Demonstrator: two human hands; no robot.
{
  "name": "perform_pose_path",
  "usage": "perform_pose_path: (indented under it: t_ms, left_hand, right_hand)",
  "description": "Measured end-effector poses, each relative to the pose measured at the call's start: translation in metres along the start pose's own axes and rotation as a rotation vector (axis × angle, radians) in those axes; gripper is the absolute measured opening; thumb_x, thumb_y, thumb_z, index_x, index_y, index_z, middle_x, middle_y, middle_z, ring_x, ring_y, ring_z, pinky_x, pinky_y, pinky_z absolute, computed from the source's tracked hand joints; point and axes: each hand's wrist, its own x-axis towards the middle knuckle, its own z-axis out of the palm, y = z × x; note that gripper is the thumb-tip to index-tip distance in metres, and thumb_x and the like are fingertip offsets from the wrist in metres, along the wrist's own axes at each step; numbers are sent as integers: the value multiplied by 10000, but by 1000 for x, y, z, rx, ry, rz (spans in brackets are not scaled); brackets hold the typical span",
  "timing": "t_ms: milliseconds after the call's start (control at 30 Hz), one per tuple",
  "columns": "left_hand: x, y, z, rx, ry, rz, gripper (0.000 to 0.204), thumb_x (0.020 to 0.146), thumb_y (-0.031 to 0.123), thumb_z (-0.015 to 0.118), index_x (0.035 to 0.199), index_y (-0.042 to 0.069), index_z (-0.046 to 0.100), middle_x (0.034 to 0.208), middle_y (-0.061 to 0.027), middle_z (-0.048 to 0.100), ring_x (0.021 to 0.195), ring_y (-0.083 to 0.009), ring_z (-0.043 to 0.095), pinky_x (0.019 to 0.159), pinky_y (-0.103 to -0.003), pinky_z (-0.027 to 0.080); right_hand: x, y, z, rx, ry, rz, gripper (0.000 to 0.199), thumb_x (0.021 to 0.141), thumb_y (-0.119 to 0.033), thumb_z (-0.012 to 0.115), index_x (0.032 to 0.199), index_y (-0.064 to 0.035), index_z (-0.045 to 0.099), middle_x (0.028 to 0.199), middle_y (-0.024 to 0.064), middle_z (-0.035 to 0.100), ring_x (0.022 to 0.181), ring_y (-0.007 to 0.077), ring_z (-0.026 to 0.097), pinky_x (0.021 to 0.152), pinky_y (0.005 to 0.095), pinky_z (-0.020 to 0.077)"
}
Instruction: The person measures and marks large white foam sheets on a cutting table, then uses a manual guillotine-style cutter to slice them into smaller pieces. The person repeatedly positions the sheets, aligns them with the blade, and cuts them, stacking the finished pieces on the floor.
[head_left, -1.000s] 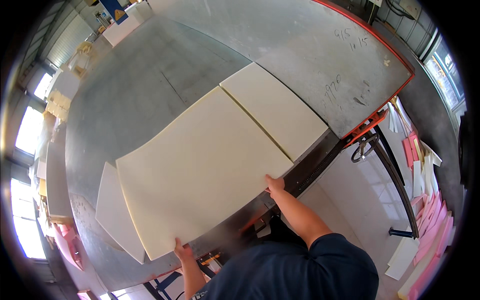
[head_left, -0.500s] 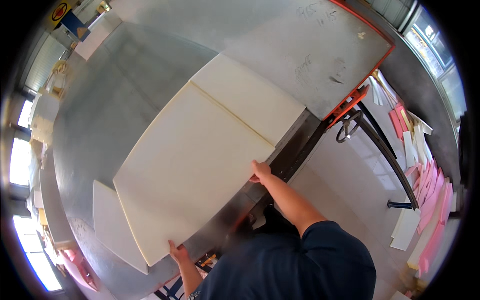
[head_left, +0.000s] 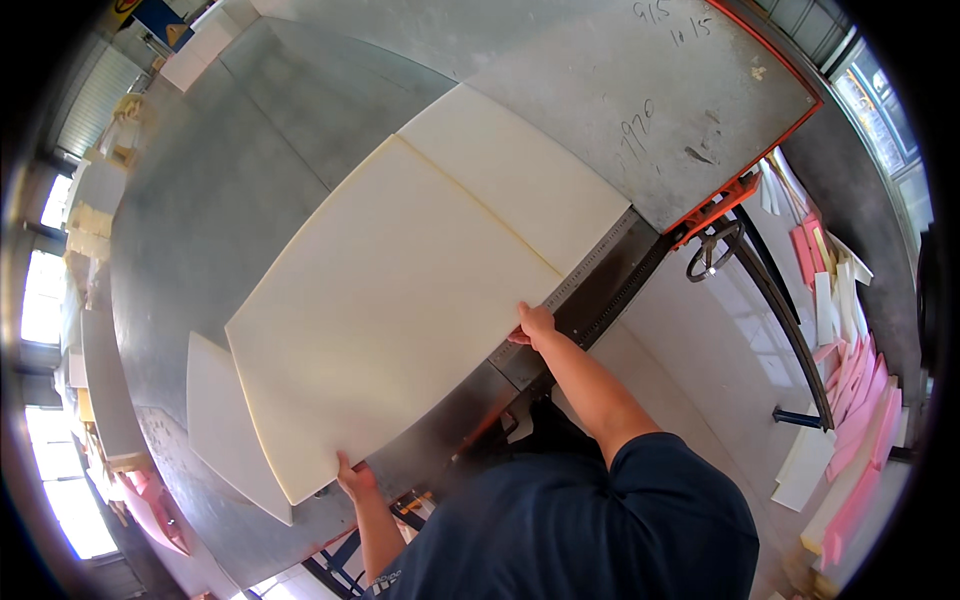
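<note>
A large cream foam sheet point(head_left: 360, 330) lies flat on the grey metal table point(head_left: 210, 190) in front of me. My left hand point(head_left: 357, 477) is at its near edge, thumb on top and the other fingers partly hidden beneath. Farther right along that edge, my right hand point(head_left: 533, 325) pinches the sheet near its right corner. Beyond a yellowish edge line, a second pale foam piece point(head_left: 515, 180) extends to the right. Another pale piece point(head_left: 225, 425) shows past the sheet's left side.
A raised grey metal panel point(head_left: 600, 80) with a red edge sits at the far right. Below it are a handwheel point(head_left: 714, 252) and a curved dark bar point(head_left: 785, 330). Pink and white foam offcuts point(head_left: 850, 410) pile on the floor at right. A scale strip point(head_left: 590, 262) runs along the table's near edge.
The view has shifted slightly, and more of the scale strip shows beside the sheet. Both hands keep their grip on the sheet's near edge; any sliding of the sheet is too slight to tell.
</note>
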Motion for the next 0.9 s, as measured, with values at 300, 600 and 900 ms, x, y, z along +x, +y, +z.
perform_pose_path:
  t_ms: [300, 600, 900]
  left_hand:
    - [-5, 5, -4, 55, 1, 33, 424, 941, 134, 593, 1315, -17, 465, 1247, -154, 579, 1118, -295, 584, 958, -425, 500]
    - [-4, -11, -15, -39, 34, -73, 382, 925, 105, 615, 1283, 20, 510, 1211, -127, 613, 1100, -268, 604, 944, -401, 524]
    - [-1, -24, -7, -88, 82, -143, 381, 935, 91, 588, 1295, 20, 484, 1238, -139, 582, 1135, -296, 573, 977, -448, 491]
  right_hand:
    - [-6, -5, -1, -85, 6, 39, 483, 969, -357, 496, 881, 107, 596, 703, 193, 668, 528, 273, 672, 424, 330, 556]
    - [-23, -15, -5, -272, 96, 10, 448, 955, -347, 533, 879, 86, 622, 673, 165, 658, 497, 237, 656, 426, 309, 541]
    - [-27, -25, -11, -366, 176, -40, 447, 940, -347, 563, 848, 86, 623, 642, 142, 643, 507, 220, 652, 438, 310, 533]
